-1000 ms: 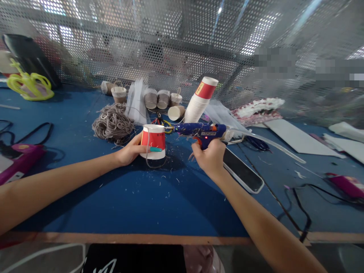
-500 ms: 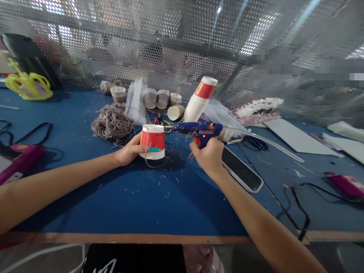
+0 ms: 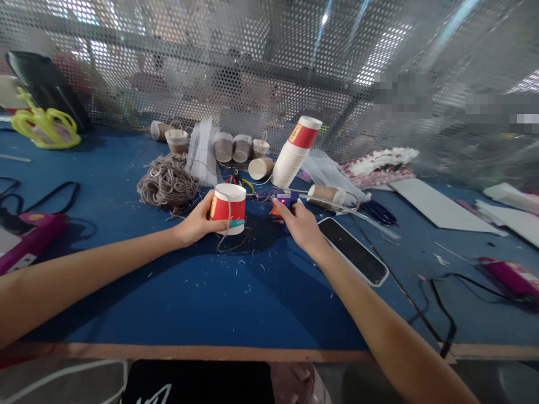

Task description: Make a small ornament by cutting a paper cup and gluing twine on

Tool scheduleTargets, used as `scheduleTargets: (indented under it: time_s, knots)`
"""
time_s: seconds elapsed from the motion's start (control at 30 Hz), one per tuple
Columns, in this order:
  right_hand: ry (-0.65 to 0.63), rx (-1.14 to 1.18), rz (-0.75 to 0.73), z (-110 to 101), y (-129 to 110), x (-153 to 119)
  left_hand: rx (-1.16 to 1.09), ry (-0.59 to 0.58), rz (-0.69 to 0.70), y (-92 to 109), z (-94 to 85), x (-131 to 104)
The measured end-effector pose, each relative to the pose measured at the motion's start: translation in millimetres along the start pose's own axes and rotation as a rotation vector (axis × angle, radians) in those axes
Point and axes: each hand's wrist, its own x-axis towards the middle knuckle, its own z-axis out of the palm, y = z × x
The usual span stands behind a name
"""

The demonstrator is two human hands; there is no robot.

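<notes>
My left hand (image 3: 197,224) is closed around a red and white paper cup (image 3: 228,209), the thumb with its teal nail pressed along the cup's front. A thin grey cord (image 3: 229,216) runs down the cup beside that thumb and loops onto the table. In my right hand (image 3: 304,227) is a blue glue gun (image 3: 283,196) with a small red light and an orange trigger. Its nozzle points left, toward the cup's far side, and looks low over the table; the motion blurs it. A clear glue stick (image 3: 349,209) sticks out of its rear.
A heap of grey cord (image 3: 168,182), white mesh (image 3: 201,151) and several cord-wrapped cups (image 3: 223,147) lie behind. A leaning stack of paper cups (image 3: 290,163) stands at the back middle. A phone (image 3: 353,252) lies by my right forearm. Purple glue guns (image 3: 37,235) sit at both sides.
My right hand has brought the glue gun down and left, away from the cup's rim. The cup has shifted slightly right and turned a little in my left hand.
</notes>
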Motion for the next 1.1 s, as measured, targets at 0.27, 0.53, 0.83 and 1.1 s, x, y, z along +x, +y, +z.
scheduleTargets:
  time_s: [0.27, 0.53, 0.83, 1.1]
  knots:
    - [0.212, -0.146, -0.319, -9, -28, -23, 0.216, 0.089, 0.043, 4, 9.4, -1]
    - [-0.043, 0.289, -0.260, 29, -52, -54, 0.711, 0.287, 0.173, 11, 18.3, -4]
    - [-0.135, 0.446, -0.200, 25, -48, -51, 0.795, 0.290, 0.175, 9, 17.6, -3]
    - [-0.777, 1.216, 0.187, 12, -52, -41, 0.694, 0.236, 0.113, 5, 12.5, 0]
